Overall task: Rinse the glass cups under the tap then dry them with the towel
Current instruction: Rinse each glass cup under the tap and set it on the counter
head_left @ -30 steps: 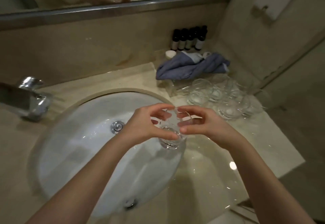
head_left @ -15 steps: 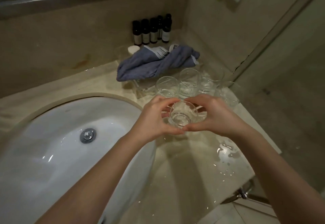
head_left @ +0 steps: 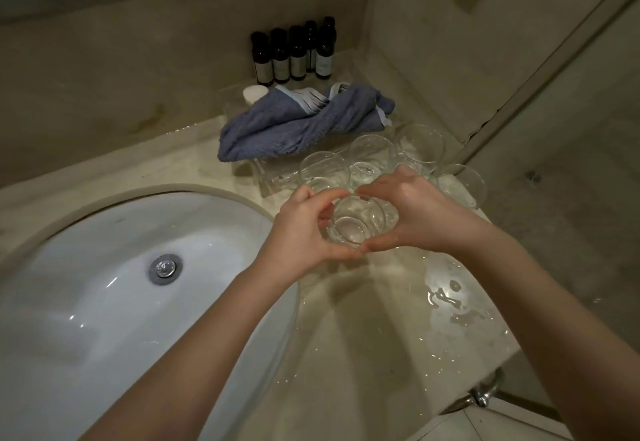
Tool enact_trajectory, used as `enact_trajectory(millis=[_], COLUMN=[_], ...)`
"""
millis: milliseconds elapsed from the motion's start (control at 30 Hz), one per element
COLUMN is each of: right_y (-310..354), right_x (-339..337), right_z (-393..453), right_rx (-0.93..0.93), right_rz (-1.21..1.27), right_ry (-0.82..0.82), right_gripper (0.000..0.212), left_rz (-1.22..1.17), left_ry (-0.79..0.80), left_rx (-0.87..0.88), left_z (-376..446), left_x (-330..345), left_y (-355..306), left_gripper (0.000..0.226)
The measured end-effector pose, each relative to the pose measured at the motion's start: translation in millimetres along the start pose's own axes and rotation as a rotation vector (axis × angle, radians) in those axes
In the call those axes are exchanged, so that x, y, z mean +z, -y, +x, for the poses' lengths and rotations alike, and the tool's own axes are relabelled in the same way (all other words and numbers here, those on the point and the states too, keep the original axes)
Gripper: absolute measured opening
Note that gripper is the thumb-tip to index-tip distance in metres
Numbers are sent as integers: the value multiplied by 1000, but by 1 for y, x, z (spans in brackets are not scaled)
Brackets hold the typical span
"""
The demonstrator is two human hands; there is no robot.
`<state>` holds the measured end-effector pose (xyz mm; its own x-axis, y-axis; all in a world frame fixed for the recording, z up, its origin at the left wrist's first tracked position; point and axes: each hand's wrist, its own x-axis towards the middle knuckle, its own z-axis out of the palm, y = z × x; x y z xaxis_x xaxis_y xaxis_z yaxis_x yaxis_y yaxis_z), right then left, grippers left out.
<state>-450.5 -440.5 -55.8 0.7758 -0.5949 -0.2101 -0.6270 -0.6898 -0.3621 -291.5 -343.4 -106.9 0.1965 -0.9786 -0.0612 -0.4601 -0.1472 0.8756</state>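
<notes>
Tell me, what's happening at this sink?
A person is doing glass cups at a bathroom counter. Both hands, left and right, hold one cup upright over the wet counter, right of the sink. More cups stand behind it, beside a blue towel that lies untouched.

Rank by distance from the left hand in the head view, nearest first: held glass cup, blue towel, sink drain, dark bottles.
1. Held glass cup: gripped by the left hand, with the right hand on its other side.
2. Sink drain: left of the hand, in the basin.
3. Blue towel: behind the hand on the counter; close call with the drain.
4. Dark bottles: at the back wall.
</notes>
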Motion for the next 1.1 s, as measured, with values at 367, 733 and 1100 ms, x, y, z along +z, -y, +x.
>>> enact_trajectory(millis=[367,733,1100], right_y=[19,149,372], right_x=[-10,23,99], right_z=[-3,23,43], right_rx=[48,-135,-439], right_rz=[-324,-397,-295], right_ry=[85,118,194], right_gripper=[86,74,76], left_rz=[258,853,860], left_ry=[53,191,-30], left_rx=[-25,-333,-638], left_z=[-11,-96,-280], left_x=[-4,-136,-288], left_y=[-14,13,68], left_gripper=[89,67,66])
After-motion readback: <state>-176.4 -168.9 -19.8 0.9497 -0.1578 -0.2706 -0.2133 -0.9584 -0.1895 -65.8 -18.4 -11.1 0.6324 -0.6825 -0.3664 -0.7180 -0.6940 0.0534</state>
